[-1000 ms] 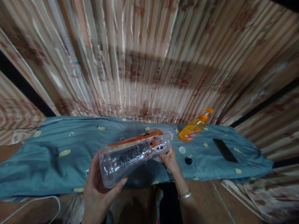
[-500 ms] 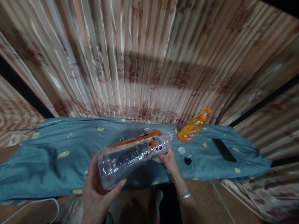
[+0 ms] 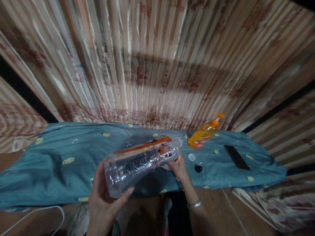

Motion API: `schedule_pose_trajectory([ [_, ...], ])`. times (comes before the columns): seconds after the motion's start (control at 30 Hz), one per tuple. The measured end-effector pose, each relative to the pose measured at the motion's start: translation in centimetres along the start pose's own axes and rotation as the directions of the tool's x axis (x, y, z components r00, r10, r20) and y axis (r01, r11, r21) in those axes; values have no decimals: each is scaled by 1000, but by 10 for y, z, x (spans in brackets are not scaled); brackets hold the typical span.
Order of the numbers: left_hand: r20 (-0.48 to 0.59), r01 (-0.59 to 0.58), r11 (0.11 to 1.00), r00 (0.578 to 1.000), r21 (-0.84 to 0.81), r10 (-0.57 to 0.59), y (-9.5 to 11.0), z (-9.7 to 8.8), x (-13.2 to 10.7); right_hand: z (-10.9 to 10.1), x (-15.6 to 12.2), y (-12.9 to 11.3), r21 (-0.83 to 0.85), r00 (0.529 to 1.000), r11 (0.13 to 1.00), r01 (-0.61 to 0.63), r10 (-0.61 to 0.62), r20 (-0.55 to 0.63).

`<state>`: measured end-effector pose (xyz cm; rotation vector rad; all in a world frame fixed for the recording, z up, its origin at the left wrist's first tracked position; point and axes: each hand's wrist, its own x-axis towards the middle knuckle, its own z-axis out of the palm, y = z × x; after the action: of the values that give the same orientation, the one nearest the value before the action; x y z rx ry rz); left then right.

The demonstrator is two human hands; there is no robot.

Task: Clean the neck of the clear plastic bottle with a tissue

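A large clear plastic bottle (image 3: 140, 167) with an orange and cream label is held tilted over the blue-green cloth, its neck toward the right. My left hand (image 3: 104, 206) wraps round the base, thumb along the near side. Under the neck end, my right hand (image 3: 179, 168) grips the bottle, with its fingertips partly hidden behind it. Something thin and whitish (image 3: 166, 167), perhaps tissue, shows beside the right fingers. Right of that hand lie a white round cap (image 3: 191, 157) and a small black round object (image 3: 198, 168).
An orange pump bottle (image 3: 203, 134) stands on the blue-green cloth (image 3: 54, 177) at the back right. A black phone (image 3: 236, 157) lies farther right. Striped curtains (image 3: 152, 65) hang behind. A white cable (image 3: 60, 213) crosses the floor at lower left.
The view has shifted very slightly. Both hands keep the same hold on the plastic bottle, and the things on the cloth lie as before.
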<state>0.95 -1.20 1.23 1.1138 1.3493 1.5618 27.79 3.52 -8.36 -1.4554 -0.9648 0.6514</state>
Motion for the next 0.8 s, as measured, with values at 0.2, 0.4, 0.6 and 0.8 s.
schedule_pose_trajectory([
  [0.2, -3, -8, 1000, 1000, -10, 8, 2, 1, 0, 0, 1, -4, 19, 996, 996, -91, 91, -16],
  [0.4, -1, -9, 1000, 1000, -16, 9, 4, 2, -1, 0, 2, -5, 49, 994, 993, -110, 111, -7],
  [0.6, 6, 14, 1000, 1000, -22, -14, 7, 2, -2, -1, 2, -5, 20, 997, 997, -72, 72, 3],
  [0.8, 4, 21, 1000, 1000, 12, -21, 6, 2, -3, -2, 4, -5, 19, 995, 995, -96, 96, 1],
])
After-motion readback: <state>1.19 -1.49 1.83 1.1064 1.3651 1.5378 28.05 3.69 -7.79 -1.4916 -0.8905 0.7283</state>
